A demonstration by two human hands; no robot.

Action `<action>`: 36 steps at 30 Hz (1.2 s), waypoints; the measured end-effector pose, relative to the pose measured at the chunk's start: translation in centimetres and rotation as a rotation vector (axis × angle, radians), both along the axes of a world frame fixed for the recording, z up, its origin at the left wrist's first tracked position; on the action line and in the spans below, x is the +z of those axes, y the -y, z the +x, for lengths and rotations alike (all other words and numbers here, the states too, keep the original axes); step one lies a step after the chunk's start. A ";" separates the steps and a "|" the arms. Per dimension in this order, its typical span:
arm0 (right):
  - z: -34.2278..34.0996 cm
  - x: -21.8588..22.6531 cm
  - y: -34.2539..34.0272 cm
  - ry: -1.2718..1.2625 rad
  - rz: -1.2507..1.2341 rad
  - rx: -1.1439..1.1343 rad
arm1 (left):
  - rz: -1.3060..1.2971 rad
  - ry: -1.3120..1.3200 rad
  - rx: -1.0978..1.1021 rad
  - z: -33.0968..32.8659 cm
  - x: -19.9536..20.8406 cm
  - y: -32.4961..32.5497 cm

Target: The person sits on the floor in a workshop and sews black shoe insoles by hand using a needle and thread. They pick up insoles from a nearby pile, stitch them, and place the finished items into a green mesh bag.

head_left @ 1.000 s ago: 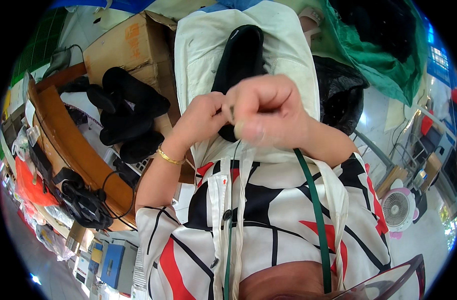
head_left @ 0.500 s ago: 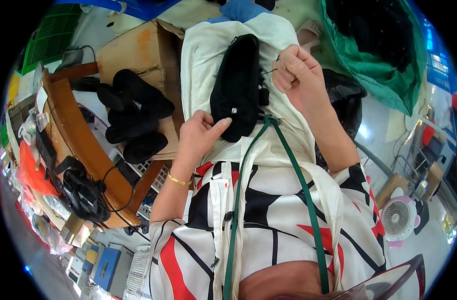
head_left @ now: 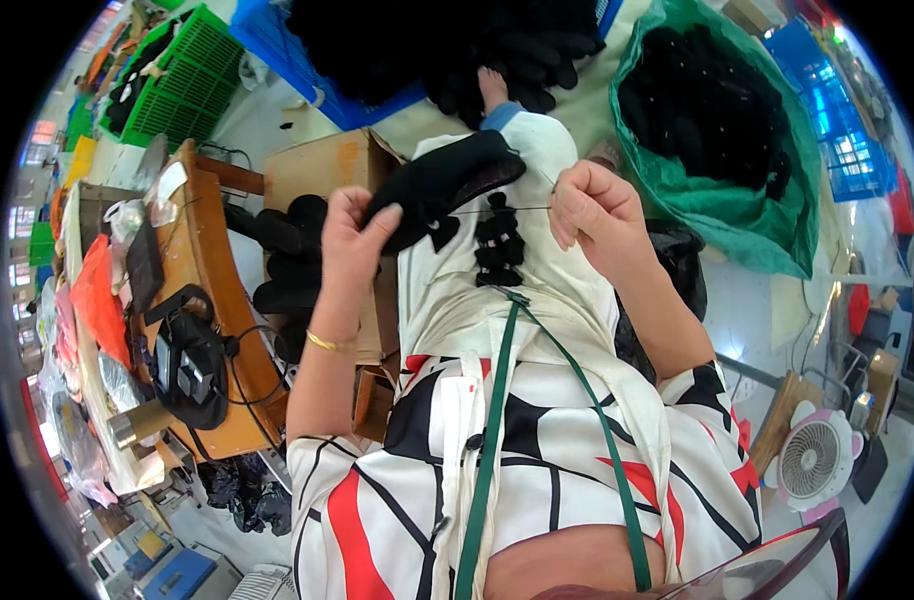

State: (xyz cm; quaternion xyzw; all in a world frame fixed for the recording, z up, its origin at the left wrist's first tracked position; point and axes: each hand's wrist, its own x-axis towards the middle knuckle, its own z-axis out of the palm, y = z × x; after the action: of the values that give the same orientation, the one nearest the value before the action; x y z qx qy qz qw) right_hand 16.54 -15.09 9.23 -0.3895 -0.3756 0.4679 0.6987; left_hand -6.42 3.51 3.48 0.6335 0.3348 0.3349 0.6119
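My left hand [head_left: 349, 235] grips a black fabric shoe [head_left: 429, 182] by its toe end, thumb on top. The shoe is tilted, its opening facing right, raised over my lap. A small black bow [head_left: 444, 233] sits at the shoe's lower edge. To the right, my right hand [head_left: 602, 212] is closed in a pinch on a dark thread [head_left: 525, 208], which stretches taut toward the shoe. Whether a needle is in those fingers is too small to tell. Several black bows [head_left: 498, 245] with shiny centres lie on the white apron [head_left: 567, 275] below.
At the left, a cardboard box [head_left: 317, 165] and several black shoes [head_left: 292, 235] stand beside a wooden table [head_left: 212, 300]. Beyond my knees is a blue crate [head_left: 267, 45] heaped with black shoes. A green sack [head_left: 777, 230] of black items is at far right, a fan [head_left: 817, 455] nearer.
The shoe has been lifted off my lap and turned sideways to the left, uncovering the bows. My left hand has risen with it; the thread now runs straight between shoe and right hand.
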 end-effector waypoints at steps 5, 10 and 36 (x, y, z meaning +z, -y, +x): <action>-0.6 1.0 1.2 0.059 0.033 0.024 | 0.087 0.002 -0.308 -0.4 6.9 -6.6; 0.3 -0.9 0.9 0.071 -0.126 -0.043 | 0.118 -0.281 -0.672 5.3 4.4 -8.4; 6.2 -11.5 -7.5 1.642 -0.366 -0.185 | 0.043 -0.601 -0.396 7.9 -4.2 -7.6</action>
State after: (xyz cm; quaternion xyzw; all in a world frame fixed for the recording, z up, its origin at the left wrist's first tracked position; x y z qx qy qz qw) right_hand 22.77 -7.55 -2.25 -0.7421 -0.6489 0.0309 0.1655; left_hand 1.44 11.13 -0.73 0.7689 0.3634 0.0155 0.5258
